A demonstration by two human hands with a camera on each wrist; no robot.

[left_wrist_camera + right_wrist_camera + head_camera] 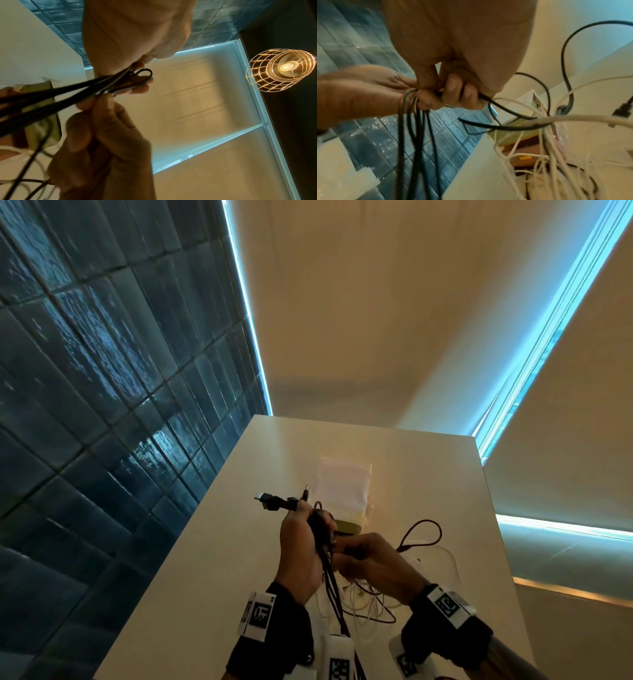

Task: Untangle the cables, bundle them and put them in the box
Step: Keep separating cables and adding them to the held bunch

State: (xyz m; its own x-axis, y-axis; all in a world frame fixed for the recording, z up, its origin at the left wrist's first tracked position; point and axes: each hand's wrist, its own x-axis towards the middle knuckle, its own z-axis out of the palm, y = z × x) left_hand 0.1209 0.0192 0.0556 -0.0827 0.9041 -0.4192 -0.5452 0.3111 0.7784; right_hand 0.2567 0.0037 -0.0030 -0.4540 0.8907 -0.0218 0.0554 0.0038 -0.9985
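- Left hand [299,546] grasps the black cables [323,546], lifted above the table's [205,559] near middle.
- Right hand [375,565] pinches the same strands.
- Light, limp, springy (likely to uncoil); grip mid-bundle, below the plugs [274,501].

A bundle of black cables [320,537] is held upright above the desk, plugs [270,501] sticking out at the top. Loose white cables [363,607] lie tangled below. An open box [344,491] sits just behind.
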